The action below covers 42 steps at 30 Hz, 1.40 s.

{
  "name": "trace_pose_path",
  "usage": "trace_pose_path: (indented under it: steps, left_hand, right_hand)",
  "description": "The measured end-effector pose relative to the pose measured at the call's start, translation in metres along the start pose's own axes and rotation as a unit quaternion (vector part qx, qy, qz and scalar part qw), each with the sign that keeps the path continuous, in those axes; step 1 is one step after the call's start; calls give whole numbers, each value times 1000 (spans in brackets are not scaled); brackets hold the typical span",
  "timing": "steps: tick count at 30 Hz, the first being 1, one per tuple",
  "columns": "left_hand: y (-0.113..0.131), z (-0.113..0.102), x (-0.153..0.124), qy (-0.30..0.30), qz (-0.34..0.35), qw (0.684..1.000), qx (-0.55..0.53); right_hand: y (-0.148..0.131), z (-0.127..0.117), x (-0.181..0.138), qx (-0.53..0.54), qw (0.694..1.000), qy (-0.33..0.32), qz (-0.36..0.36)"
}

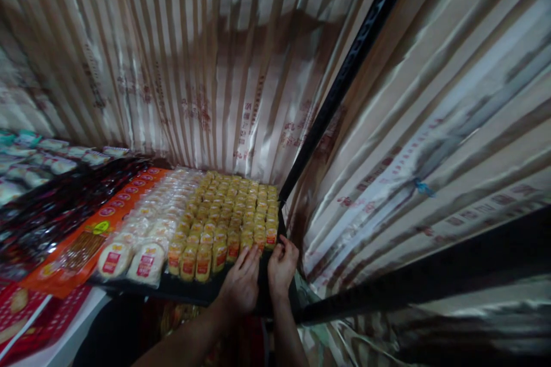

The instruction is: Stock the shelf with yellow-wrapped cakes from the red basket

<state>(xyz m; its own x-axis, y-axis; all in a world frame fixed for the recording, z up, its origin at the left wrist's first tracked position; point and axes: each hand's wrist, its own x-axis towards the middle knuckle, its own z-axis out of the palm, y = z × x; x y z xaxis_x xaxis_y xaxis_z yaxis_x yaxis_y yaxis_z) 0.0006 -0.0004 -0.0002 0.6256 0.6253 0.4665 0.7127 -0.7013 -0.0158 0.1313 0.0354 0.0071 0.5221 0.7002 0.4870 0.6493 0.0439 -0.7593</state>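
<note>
Rows of small yellow-wrapped snack packs with red and orange labels stand on a black shelf. My left hand lies with its fingers stretched out against the front of these packs, near the right end. Close beside the rightmost pack and the shelf's right edge is my right hand, its fingers curled in. Whatever may be between those fingers is hidden. To the left of the yellow packs are rows of round white wrapped cakes with red labels.
An orange snack packet and dark shiny packets lie farther left, with pale packets behind them. A red basket is at lower left. A black post rises at the right corner before striped plastic sheeting.
</note>
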Motion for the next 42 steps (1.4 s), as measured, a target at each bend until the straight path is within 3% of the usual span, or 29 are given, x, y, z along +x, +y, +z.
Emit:
trace_pose_path:
  steps: [4,13,19,24,29,35,42]
  left_hand:
    - [-1,2,-1,24,6,1000,5]
    - [-1,9,-4,56,27,998,30]
    - [8,4,10,9,62,998,-5]
    - [22,26,33,-51,42,998,-3]
    - [22,42,44,-48,-2,999,-3]
    - [17,29,43,-34,-6,998,-44]
    - [13,24,44,7,0,999,-44]
  right_hand:
    - [-4,2,9,40,999,-8,-11]
    - [-7,-1,13,111,989,-54,83]
    - [-6,-15,12,159,978,-55,120]
    - [-10,-16,19,174,974,-53,138]
    - [-6,-8,22,169,975,-48,136]
    - [5,11,38,144,971,-95,163]
    - [14,45,80,166,968,-97,159]
